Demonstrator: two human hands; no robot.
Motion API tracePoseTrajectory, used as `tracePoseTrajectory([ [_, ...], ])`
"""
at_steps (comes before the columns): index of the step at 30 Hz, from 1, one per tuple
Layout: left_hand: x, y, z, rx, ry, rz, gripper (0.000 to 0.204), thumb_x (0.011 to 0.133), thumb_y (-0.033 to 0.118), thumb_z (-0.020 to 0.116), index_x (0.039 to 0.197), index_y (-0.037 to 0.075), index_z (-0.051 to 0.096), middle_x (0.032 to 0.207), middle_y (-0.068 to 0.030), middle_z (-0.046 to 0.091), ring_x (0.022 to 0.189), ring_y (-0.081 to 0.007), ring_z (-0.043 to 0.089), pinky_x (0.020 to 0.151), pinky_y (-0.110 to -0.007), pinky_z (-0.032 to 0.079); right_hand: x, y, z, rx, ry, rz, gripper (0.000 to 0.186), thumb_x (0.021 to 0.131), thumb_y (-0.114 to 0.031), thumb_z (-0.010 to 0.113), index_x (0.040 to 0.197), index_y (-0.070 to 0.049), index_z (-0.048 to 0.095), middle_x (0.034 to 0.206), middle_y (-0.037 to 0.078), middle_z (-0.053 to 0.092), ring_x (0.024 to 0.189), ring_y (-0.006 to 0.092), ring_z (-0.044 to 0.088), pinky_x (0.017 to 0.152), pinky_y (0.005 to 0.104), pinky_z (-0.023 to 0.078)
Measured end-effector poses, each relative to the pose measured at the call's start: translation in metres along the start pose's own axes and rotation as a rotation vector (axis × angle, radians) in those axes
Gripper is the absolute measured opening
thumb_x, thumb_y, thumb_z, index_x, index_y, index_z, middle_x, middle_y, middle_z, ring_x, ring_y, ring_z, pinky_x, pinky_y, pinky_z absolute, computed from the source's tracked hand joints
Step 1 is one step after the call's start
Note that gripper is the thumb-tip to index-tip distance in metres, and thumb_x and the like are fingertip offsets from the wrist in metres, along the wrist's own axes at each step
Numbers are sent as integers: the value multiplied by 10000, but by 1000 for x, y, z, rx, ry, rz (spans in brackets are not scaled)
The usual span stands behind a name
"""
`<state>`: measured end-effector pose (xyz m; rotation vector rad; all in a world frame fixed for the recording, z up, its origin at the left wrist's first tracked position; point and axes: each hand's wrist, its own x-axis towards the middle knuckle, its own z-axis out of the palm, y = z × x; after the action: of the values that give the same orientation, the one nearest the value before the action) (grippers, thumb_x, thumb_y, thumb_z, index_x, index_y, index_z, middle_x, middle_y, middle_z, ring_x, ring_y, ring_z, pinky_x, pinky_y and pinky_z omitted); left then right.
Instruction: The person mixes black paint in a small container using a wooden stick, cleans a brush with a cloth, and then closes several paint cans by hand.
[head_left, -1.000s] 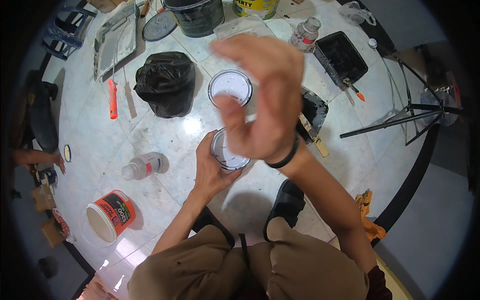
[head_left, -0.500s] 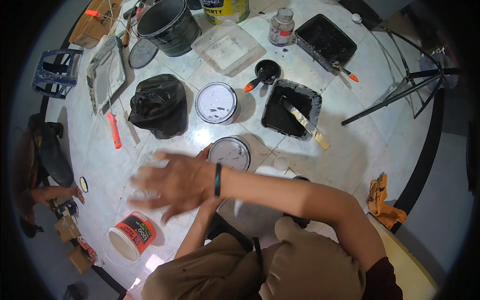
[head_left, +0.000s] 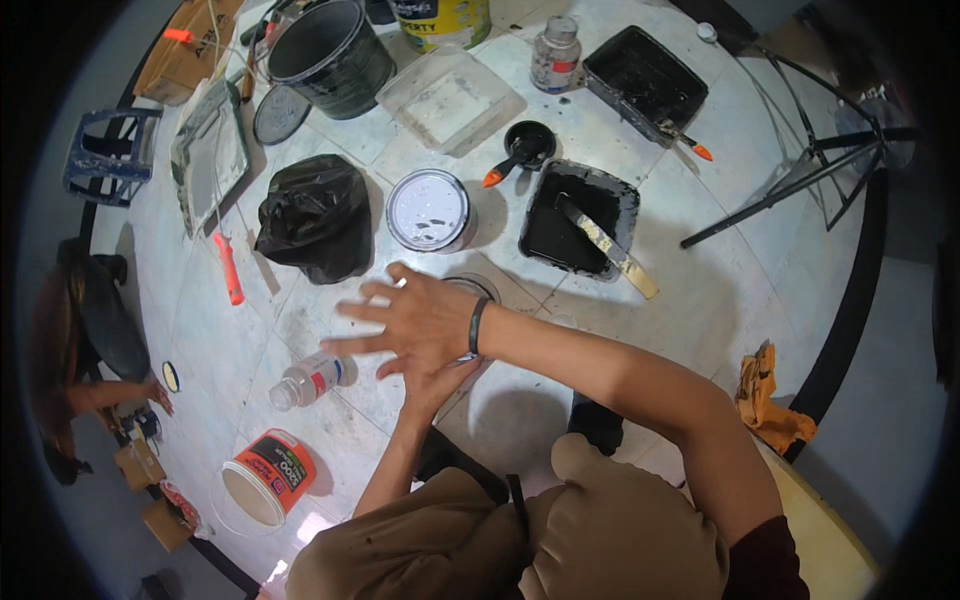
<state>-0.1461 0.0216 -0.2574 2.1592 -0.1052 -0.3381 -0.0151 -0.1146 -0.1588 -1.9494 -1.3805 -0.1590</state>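
A lidded metal paint can (head_left: 472,288) stands in front of me, mostly hidden by my hands. My left hand (head_left: 435,380) grips its near side, thumb along the can, other fingers out of sight. My right hand (head_left: 400,325) passes over the can and left hand, fingers spread and pointing left, holding nothing. Just beyond stands a second lidded can (head_left: 428,208) with dark flecks on its lid, between a black plastic bag (head_left: 312,215) and a tray of black paint (head_left: 555,220) with a stick (head_left: 622,262) across it. A clear bottle (head_left: 303,386) lies left of my hands.
An orange paint bucket (head_left: 280,465), roller tray (head_left: 215,160), dark bucket (head_left: 330,70), clear container (head_left: 450,95), brush (head_left: 500,170) and black tray (head_left: 630,75) surround the work. A metal stand (head_left: 800,200) and orange cloth (head_left: 765,400) are right; another person's arm (head_left: 105,395) is at left.
My right hand swung down from high above the cans to lie across the nearer can, moving slightly rightward and upward since half a second ago. The view has shifted.
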Motion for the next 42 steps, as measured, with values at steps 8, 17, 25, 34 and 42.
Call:
tracePoseTrajectory([
  [8,20,33,-13,-116,448,268,1244,628,149,1020,1545,54,184,1547,-237,369,1436,-379,459,1190,-510,429,-37,16,-168,-256,473,465,577,936,-363,757,1361,5,623,1314,181,659,1175,379,611,996,477,470],
  [17,44,-10,-86,92,617,105,1310,625,177,1016,1536,51,82,1513,-243,357,1440,-347,407,1225,-484,354,-197,2,-163,-357,48,1106,463,921,-185,793,1277,-19,548,1259,218,611,1117,452,650,907,506,541],
  [25,75,-11,-129,183,528,145,1354,642,197,1040,1572,64,66,1542,-206,346,1448,-329,404,1265,-484,315,-194,-2,-145,-303,-13,1224,414,894,-38,722,1267,-59,544,1180,224,612,994,457,688,825,507,589],
  [34,58,102,-177,393,385,535,1158,666,286,1029,1533,56,297,1454,-197,481,1345,-345,511,1132,-452,441,-179,36,-199,-637,-288,806,305,884,-91,646,1187,-104,614,991,157,619,920,328,633,716,447,554],
  [42,96,201,-117,-122,-746,-70,381,1017,327,761,1175,16,607,1069,-93,674,965,-170,671,939,-359,533,-160,55,-216,-522,-343,764,279,847,-135,697,1118,-90,651,904,153,610,916,347,621,684,492,536],
])
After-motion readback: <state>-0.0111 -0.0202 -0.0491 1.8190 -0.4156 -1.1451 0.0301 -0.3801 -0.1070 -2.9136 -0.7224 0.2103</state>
